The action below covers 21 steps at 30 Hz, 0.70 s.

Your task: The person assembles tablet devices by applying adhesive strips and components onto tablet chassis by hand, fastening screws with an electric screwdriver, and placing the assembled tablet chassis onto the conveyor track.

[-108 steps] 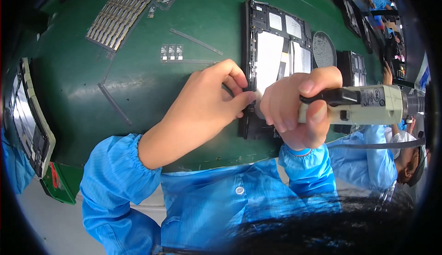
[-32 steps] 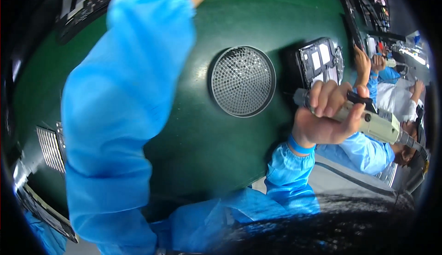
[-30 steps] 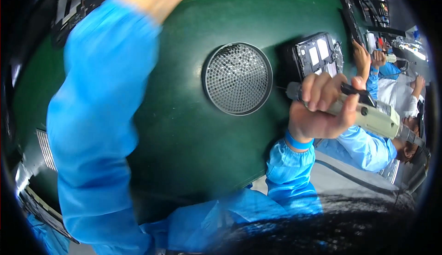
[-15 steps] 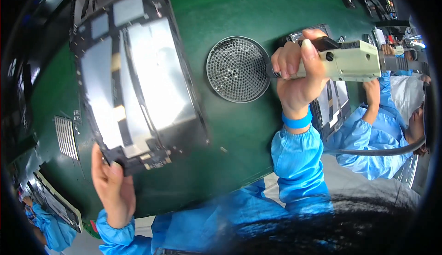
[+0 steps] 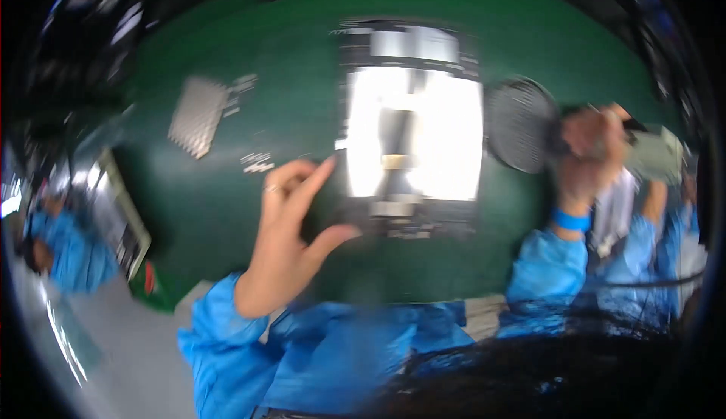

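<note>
Panel (image 5: 412,128) flat on green mat (image 5: 287,63) | left hand (image 5: 291,222) fingers spread – touching its edge | right hand (image 5: 586,158) gripping screwdriver (image 5: 654,154)

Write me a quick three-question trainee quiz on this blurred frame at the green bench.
1. True or false: the left hand has its fingers at the lower left corner of the dark panel.
2. What does the right hand hold: A) a round mesh disc, B) a pale power screwdriver, C) nothing?
3. Which thing lies between the panel and the right hand?

Key: 1 true. 2 B. 3 the round mesh disc on the green table.
</note>
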{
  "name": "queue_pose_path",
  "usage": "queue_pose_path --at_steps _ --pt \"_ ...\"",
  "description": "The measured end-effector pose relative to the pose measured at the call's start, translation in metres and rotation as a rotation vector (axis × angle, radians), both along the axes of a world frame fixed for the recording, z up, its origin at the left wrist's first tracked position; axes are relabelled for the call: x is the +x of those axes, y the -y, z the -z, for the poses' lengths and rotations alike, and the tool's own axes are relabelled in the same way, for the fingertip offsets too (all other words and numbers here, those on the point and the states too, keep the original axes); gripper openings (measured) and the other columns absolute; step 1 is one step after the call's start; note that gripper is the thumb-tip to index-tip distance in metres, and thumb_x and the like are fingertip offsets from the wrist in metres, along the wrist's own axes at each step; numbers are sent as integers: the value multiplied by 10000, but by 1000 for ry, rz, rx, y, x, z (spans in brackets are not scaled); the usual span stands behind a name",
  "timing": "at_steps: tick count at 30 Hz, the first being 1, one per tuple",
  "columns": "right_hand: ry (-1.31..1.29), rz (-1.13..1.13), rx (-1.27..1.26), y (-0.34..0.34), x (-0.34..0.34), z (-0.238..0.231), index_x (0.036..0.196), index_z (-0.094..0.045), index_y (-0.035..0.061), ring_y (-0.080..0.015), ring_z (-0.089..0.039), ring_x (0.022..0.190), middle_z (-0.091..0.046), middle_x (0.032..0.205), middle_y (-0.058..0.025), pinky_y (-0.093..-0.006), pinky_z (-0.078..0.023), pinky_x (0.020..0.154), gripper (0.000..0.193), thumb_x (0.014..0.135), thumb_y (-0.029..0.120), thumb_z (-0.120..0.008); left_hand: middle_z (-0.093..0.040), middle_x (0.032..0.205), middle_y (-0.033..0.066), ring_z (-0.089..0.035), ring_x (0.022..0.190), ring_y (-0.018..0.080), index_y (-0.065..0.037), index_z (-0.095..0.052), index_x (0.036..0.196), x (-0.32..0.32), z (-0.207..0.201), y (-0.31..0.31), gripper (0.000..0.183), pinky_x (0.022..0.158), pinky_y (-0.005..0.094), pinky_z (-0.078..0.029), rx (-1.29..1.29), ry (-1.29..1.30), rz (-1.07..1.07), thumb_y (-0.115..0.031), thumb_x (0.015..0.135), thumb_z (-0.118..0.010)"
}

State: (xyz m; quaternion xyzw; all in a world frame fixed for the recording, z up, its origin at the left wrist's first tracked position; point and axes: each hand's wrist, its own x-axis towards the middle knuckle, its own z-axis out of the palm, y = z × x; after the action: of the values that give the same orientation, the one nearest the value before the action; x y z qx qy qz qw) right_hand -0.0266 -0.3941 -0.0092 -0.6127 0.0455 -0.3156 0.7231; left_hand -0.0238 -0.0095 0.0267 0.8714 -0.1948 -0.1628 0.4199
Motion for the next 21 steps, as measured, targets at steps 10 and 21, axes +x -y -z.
queue_pose_path --at_steps 10,21 --pt "388 -126 107 -46 -7 -32 1162 -616 21 -84 -360 573 -383 644 22 -259 -313 590 365 1016 333 -495 -603 1067 112 -585 986 288 -44 -668 1090 52 20 -88 354 864 377 -482 166 395 -45 -116 775 -813" --pt "388 -401 166 -155 13 -50 1222 -543 29 -113 -397 516 -421 631 -10 -296 -385 528 393 1034 361 -449 -657 832 86 -620 830 230 -41 -650 909 50 20 -70 190 748 329 -431 208 720 11 -97 796 -793"
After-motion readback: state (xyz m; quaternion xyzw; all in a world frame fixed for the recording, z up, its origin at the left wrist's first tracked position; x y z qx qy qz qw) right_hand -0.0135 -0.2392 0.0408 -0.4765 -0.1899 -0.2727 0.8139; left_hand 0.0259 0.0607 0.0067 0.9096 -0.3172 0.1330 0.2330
